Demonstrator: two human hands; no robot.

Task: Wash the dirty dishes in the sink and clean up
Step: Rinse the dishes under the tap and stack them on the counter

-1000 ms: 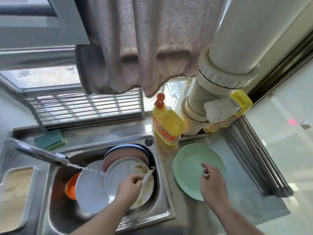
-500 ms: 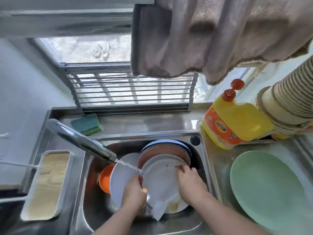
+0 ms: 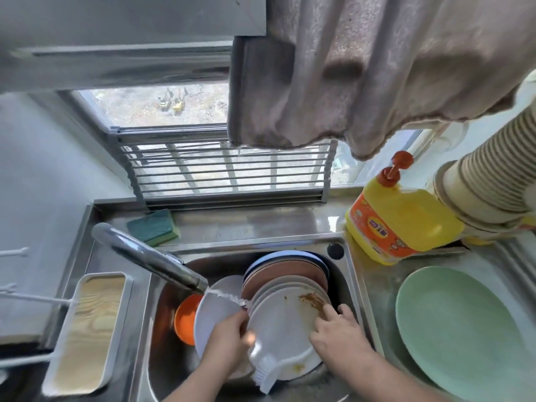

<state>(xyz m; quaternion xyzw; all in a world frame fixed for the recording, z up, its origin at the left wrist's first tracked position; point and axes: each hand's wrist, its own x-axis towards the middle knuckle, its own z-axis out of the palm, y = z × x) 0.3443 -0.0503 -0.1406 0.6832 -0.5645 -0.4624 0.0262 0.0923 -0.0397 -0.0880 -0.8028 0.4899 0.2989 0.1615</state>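
Sunlit window and steel table are framing the sink (image 3: 356,288), where the left hand (image 3: 229,340) is gripping a white brush (image 3: 269,369) beside the stained plate (image 3: 284,323), the right hand (image 3: 339,340) steadying its far edge.
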